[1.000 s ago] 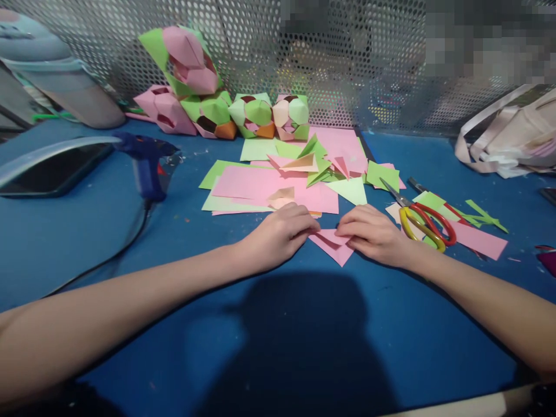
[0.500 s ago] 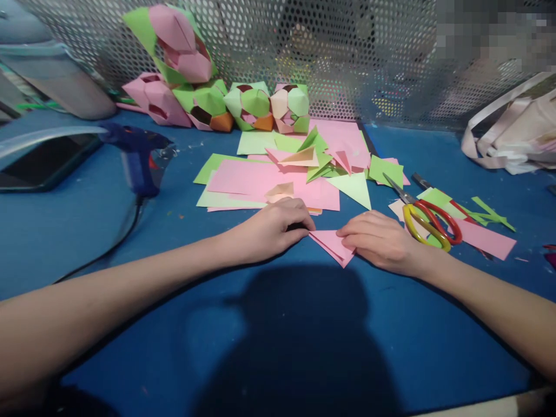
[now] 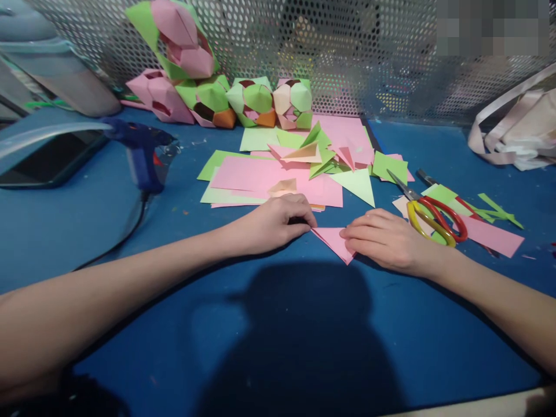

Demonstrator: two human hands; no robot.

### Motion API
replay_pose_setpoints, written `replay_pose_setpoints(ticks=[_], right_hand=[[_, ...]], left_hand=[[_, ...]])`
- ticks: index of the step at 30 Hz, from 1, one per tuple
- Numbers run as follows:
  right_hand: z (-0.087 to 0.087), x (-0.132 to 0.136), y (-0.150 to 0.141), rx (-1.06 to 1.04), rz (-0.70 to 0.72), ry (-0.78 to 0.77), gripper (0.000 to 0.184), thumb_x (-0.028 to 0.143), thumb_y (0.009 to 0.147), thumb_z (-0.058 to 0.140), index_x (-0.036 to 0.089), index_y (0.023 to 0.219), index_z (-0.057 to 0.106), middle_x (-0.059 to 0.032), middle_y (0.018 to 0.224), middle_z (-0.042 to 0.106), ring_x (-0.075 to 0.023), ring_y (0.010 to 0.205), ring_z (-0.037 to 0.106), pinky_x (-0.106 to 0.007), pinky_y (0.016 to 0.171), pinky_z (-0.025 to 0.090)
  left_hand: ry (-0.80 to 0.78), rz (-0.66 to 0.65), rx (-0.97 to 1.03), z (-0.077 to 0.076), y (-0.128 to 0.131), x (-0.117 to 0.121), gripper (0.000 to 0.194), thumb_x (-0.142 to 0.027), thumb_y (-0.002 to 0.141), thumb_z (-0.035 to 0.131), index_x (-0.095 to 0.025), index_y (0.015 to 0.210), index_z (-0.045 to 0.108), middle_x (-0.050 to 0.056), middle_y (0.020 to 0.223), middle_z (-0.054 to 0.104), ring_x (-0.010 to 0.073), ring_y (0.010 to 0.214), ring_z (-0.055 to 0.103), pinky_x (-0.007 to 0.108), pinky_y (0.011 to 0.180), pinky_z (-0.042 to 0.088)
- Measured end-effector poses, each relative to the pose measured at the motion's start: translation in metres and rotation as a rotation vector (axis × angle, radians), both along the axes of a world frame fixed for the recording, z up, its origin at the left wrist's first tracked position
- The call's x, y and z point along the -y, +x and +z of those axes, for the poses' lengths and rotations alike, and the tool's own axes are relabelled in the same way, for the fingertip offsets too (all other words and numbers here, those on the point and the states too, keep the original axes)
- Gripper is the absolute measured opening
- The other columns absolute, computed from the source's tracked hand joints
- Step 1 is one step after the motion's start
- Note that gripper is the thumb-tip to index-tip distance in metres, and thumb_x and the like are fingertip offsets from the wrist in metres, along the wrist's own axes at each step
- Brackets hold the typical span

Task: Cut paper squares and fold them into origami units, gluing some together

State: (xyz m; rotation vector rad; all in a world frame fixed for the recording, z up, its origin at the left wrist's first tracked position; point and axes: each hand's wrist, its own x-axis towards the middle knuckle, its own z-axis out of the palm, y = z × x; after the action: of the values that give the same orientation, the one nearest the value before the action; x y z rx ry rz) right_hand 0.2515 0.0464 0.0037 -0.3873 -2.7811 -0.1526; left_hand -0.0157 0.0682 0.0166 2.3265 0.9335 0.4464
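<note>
A small pink paper triangle (image 3: pixel 332 241), folded in layers, lies on the blue table between my hands. My left hand (image 3: pixel 284 223) pinches its left corner between thumb and fingertips. Over its right side rests my right hand (image 3: pixel 382 240), fingers together and pressing the paper; its thumb is hidden. Just beyond are stacked pink sheets (image 3: pixel 243 176) with folded pieces on top, among them a pale green triangle (image 3: pixel 358 185). Scissors (image 3: pixel 434 220) with red and yellow handles lie right of my right hand.
Folded-paper models (image 3: pixel 254 101) in pink and green stand along the perforated metal panel (image 3: pixel 347 58). A blue glue gun (image 3: pixel 141 153) with its cord sits at left, near a dark tablet-like object (image 3: pixel 52 165) and a large cup (image 3: pixel 65 75). Paper scraps (image 3: pixel 495 234) and a pale bag (image 3: pixel 521 130) are at right.
The view has shifted slightly, so everything sits a little further right. Both hands keep hold of the pink triangle, whose lower layers look pressed closer together.
</note>
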Motion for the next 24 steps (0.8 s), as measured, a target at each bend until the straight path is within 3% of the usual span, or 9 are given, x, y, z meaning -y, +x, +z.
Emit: replay_pose_setpoints(ticks=[9, 24], right_hand=[[0.008, 0.002, -0.001, 0.057, -0.002, 0.067, 0.02, 0.016, 0.096, 0.045, 0.016, 0.096, 0.064, -0.0083, 0.111, 0.069, -0.0197, 0.102, 0.059, -0.037, 0.085, 0.046], [0.014, 0.003, -0.003, 0.102, 0.032, 0.154, 0.021, 0.017, 0.097, 0.044, 0.017, 0.09, 0.064, -0.0076, 0.108, 0.07, -0.0182, 0.099, 0.061, -0.034, 0.082, 0.046]], left_hand=[[0.023, 0.0, 0.035, -0.003, 0.001, 0.001, 0.017, -0.026, 0.087, 0.054, -0.02, 0.089, 0.07, 0.003, 0.087, 0.061, 0.0159, 0.085, 0.057, 0.03, 0.082, 0.046], [0.009, -0.011, 0.022, -0.003, 0.0, -0.001, 0.016, -0.022, 0.086, 0.055, -0.019, 0.09, 0.071, 0.004, 0.089, 0.062, 0.0158, 0.087, 0.057, 0.031, 0.085, 0.045]])
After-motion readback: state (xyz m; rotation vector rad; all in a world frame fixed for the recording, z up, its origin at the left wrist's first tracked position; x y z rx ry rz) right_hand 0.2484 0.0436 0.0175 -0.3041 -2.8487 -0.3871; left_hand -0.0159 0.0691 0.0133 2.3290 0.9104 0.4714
